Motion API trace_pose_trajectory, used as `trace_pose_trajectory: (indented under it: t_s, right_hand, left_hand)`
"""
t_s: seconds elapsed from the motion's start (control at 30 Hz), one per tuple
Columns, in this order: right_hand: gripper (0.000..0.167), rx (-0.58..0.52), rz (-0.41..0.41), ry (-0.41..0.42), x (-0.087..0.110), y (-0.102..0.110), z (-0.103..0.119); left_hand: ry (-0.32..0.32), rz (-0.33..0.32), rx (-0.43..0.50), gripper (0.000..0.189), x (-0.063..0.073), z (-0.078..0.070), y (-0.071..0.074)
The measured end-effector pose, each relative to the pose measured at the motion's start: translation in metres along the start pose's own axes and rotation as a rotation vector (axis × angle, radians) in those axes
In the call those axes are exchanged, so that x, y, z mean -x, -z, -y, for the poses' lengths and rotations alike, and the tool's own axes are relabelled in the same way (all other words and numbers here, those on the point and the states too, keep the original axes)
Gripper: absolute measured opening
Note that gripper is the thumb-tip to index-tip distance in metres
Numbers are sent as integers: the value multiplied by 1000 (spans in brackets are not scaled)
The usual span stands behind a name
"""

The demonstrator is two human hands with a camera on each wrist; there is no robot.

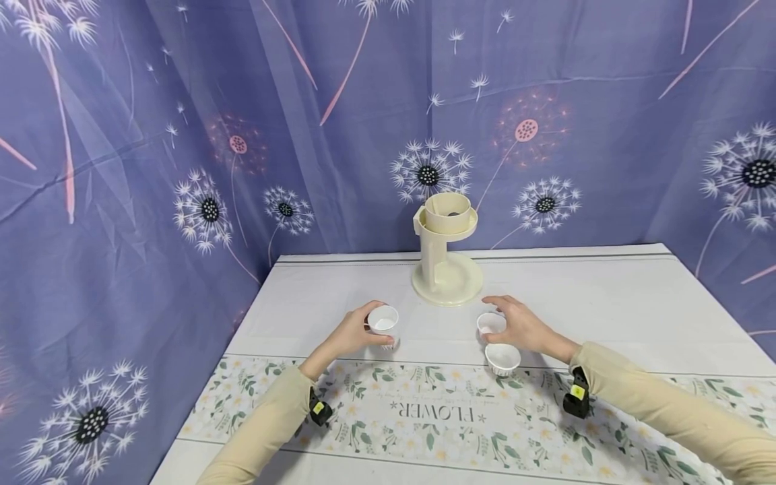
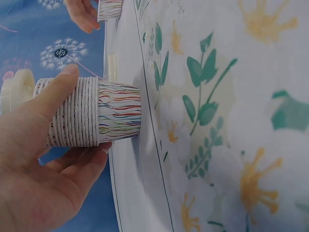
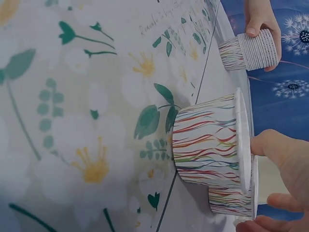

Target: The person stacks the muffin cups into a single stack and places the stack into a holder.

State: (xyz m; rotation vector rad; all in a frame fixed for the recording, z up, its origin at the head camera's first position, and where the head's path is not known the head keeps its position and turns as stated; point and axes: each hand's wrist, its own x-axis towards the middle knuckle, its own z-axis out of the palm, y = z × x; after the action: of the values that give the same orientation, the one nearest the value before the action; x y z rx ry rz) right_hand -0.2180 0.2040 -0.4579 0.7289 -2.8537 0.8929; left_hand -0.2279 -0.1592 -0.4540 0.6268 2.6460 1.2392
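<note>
My left hand [image 1: 354,331] grips a tall stack of nested paper cups [image 2: 79,112], with thumb and fingers on opposite sides of the rims. Wavy coloured lines run around the bottom cup's wall; inside, the cups are white. My right hand [image 1: 520,327] is spread over two single paper cups of the same pattern. The nearer cup [image 1: 502,359] stands upright beside the farther cup [image 1: 490,323], overlapping it in the right wrist view. The right thumb [image 3: 270,145] lies close to the rims, and the other fingers reach past the farther cup's rim, which the hand partly covers.
Behind the cups stands a cream plastic stand [image 1: 447,283] with a round base and a ring on top. A white tablecloth [image 1: 339,289] with a flower-printed band covers the table. Blue dandelion curtains [image 1: 364,162] hang along the back and sides.
</note>
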Motion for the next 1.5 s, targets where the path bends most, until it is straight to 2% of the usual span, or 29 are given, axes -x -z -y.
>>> trace_pose_trajectory:
  t_s: [0.27,0.5,0.63,1.0,1.5]
  right_hand:
    - [75,17,-22,-48,-2,-1,0]
    - [49,4,-24,-83,-3,0,1]
    - [44,3,-21,-77,-2,0,2]
    - [57,4,-76,-52,-3,-3,4]
    - [56,-97,-109,-58,-8,-6,6]
  left_hand:
    - [-3,10,4,68,1,1,0]
    - [-15,5,12,67,0,2,0]
    - [-18,7,14,69,1,2,0]
    - [-31,1,14,69,1,1,1]
    - [-21,2,10,67,0,2,1]
